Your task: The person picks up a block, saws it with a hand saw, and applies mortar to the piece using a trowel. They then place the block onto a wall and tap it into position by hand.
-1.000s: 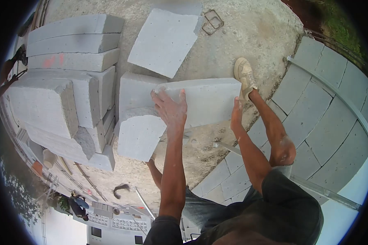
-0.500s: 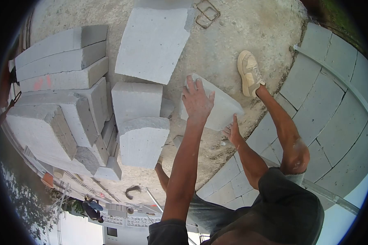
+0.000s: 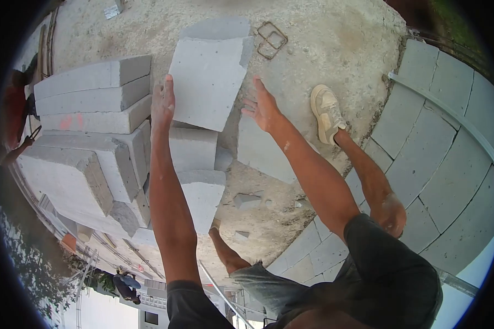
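Note:
A large pale grey concrete block with a slanted right side lies on the ground between my raised hands. My left hand is beside its left edge, fingers stretched forward and the palm turned inward. On the other side, my right hand hangs just off the block's right edge, open, with its fingers pointing left. Neither hand holds anything. Below my right forearm, a thinner cut block lies flat on the ground, partly covered by that arm. Two more blocks, one a cut block, are partly hidden behind my left arm.
Stacked concrete blocks stand at the left. A wall of laid blocks runs along the right, with a long metal straightedge on it. A bent wire frame lies on the ground. Another person is far off at lower left.
Both hands have left the thinner cut block, which stays on the ground. They have moved forward and left to either side of the large block. The view has shifted slightly.

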The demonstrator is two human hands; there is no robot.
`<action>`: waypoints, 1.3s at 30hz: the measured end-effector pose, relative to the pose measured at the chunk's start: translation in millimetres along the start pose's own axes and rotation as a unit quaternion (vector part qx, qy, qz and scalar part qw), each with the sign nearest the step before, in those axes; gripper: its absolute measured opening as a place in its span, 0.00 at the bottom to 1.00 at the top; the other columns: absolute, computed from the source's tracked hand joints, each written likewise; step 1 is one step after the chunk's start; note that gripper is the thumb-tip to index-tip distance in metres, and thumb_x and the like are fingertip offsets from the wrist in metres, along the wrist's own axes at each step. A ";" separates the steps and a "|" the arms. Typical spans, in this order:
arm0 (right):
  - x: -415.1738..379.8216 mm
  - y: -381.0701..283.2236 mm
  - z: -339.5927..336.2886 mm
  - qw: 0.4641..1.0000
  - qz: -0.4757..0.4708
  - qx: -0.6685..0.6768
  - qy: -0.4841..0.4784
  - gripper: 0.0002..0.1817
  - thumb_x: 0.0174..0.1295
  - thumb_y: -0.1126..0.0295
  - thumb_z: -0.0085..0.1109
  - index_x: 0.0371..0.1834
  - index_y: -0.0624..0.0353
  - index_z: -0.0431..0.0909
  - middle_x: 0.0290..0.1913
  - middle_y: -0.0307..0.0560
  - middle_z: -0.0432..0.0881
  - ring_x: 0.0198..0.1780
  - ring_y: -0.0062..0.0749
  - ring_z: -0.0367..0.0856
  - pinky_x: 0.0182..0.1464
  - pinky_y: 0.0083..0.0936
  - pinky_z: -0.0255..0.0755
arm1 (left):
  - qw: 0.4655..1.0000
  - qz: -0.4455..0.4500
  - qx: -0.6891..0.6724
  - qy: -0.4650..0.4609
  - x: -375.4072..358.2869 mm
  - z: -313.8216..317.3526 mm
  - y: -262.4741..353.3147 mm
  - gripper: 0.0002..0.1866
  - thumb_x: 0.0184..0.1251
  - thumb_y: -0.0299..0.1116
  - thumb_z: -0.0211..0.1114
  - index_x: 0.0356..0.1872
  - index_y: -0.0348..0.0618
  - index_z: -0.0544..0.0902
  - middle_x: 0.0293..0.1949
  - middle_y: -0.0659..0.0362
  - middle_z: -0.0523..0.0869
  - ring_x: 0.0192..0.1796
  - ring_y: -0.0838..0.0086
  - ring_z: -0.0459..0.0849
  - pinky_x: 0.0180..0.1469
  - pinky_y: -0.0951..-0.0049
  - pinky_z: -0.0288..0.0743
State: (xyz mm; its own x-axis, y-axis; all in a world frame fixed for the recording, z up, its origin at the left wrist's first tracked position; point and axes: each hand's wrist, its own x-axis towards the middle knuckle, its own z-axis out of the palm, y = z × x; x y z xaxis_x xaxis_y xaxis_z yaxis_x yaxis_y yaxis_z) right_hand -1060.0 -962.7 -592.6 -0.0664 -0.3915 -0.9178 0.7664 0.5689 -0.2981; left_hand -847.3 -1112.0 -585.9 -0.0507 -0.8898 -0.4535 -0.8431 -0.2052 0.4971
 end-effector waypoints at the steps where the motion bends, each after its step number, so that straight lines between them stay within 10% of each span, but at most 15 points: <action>1: 9.7 0.6 26.9 0.999 0.035 0.009 -0.021 0.53 0.69 0.33 0.45 0.82 0.62 0.40 0.81 0.60 0.49 0.79 0.54 0.53 0.77 0.53 0.52 | 0.999 -0.035 0.010 -0.036 2.8 4.1 0.2 0.52 0.66 0.72 0.55 0.72 0.29 0.65 0.70 0.33 0.67 0.73 0.43 0.65 0.72 0.48 0.62; 4: 26.6 25.6 62.0 0.970 0.006 -0.153 0.192 0.56 0.68 0.30 0.44 0.81 0.67 0.40 0.81 0.63 0.48 0.79 0.55 0.55 0.77 0.53 0.52 | 0.990 -0.118 0.055 -0.048 -22.0 13.9 22.8 0.56 0.62 0.76 0.54 0.70 0.26 0.68 0.66 0.35 0.75 0.72 0.44 0.69 0.73 0.53 0.62; 7: -12.3 6.3 8.3 0.999 -0.044 -0.008 0.027 0.51 0.70 0.33 0.42 0.79 0.70 0.49 0.78 0.64 0.56 0.78 0.52 0.57 0.75 0.48 0.58 | 0.986 -0.118 0.095 -0.071 -103.8 18.2 65.3 0.55 0.60 0.74 0.59 0.70 0.27 0.66 0.64 0.37 0.73 0.68 0.44 0.71 0.68 0.49 0.66; 10: -48.6 -3.7 -50.3 0.965 -0.063 -0.188 0.170 0.47 0.72 0.34 0.42 0.79 0.64 0.54 0.75 0.59 0.64 0.74 0.48 0.64 0.74 0.43 0.60 | 0.983 -0.154 0.007 -0.098 -199.8 48.9 90.1 0.55 0.60 0.66 0.67 0.73 0.27 0.60 0.64 0.39 0.70 0.66 0.42 0.71 0.65 0.48 0.69; 19: -99.4 61.9 -171.1 0.771 -0.068 -0.596 0.214 0.47 0.70 0.32 0.44 0.73 0.67 0.64 0.72 0.67 0.66 0.74 0.59 0.63 0.73 0.46 0.58 | 0.875 -0.334 -0.293 -0.193 -393.3 190.6 12.2 0.53 0.61 0.60 0.71 0.76 0.34 0.57 0.70 0.39 0.66 0.69 0.45 0.72 0.68 0.50 0.68; 22: -97.4 76.6 -189.3 0.749 -0.098 -0.634 0.167 0.41 0.71 0.39 0.52 0.72 0.66 0.65 0.69 0.66 0.69 0.72 0.58 0.66 0.73 0.46 0.58 | 0.741 -0.398 -0.500 -0.207 -400.2 178.0 -27.9 0.45 0.67 0.52 0.70 0.76 0.38 0.61 0.71 0.42 0.68 0.71 0.54 0.72 0.69 0.56 0.68; 25: -124.3 81.6 -149.7 0.587 -0.300 -0.730 0.182 0.35 0.70 0.50 0.59 0.71 0.65 0.66 0.68 0.64 0.71 0.70 0.59 0.68 0.72 0.45 0.61 | 0.815 -0.364 -0.450 -0.023 -415.2 97.9 -45.7 0.36 0.73 0.45 0.66 0.76 0.43 0.63 0.71 0.48 0.71 0.71 0.61 0.73 0.69 0.60 0.68; 28: -153.5 92.7 -46.4 0.750 -0.241 -0.615 0.006 0.33 0.68 0.58 0.64 0.70 0.64 0.66 0.67 0.63 0.72 0.68 0.59 0.70 0.70 0.46 0.63 | 0.806 -0.422 -0.350 0.223 -430.4 33.2 -112.1 0.37 0.75 0.46 0.63 0.77 0.43 0.60 0.74 0.50 0.67 0.71 0.62 0.72 0.70 0.60 0.66; 30: -144.8 125.1 -3.3 0.738 -0.230 -0.627 -0.102 0.41 0.71 0.47 0.58 0.75 0.69 0.59 0.72 0.65 0.66 0.71 0.58 0.67 0.74 0.46 0.59 | 0.748 -0.495 -0.292 0.331 -434.0 0.7 -179.5 0.39 0.77 0.56 0.55 0.78 0.42 0.57 0.75 0.50 0.64 0.72 0.60 0.70 0.71 0.59 0.65; 36: -129.7 246.4 59.0 0.648 -0.274 -0.709 -0.056 0.43 0.66 0.44 0.60 0.67 0.75 0.66 0.64 0.71 0.73 0.69 0.61 0.70 0.69 0.48 0.65 | 0.589 -0.499 -0.588 0.239 -426.3 -13.1 -367.8 0.45 0.74 0.70 0.43 0.79 0.45 0.55 0.76 0.52 0.63 0.73 0.59 0.68 0.70 0.59 0.66; 39: -154.8 247.0 42.7 0.681 -0.236 -0.693 -0.016 0.45 0.65 0.41 0.61 0.66 0.76 0.67 0.63 0.73 0.73 0.68 0.61 0.71 0.70 0.48 0.64 | 0.669 -0.499 -0.506 0.217 -422.3 -47.0 -288.4 0.48 0.72 0.71 0.47 0.80 0.46 0.54 0.76 0.52 0.63 0.73 0.59 0.68 0.71 0.58 0.65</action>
State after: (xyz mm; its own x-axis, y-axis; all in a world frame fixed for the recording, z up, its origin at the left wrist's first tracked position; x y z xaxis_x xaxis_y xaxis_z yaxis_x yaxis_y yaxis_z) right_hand -833.2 -792.4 -513.0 -0.0646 -0.7708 -0.6337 -0.6759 0.5010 -0.5405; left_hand -557.6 -696.3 -502.9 0.6132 -0.0926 -0.7845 0.4650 -0.7605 0.4532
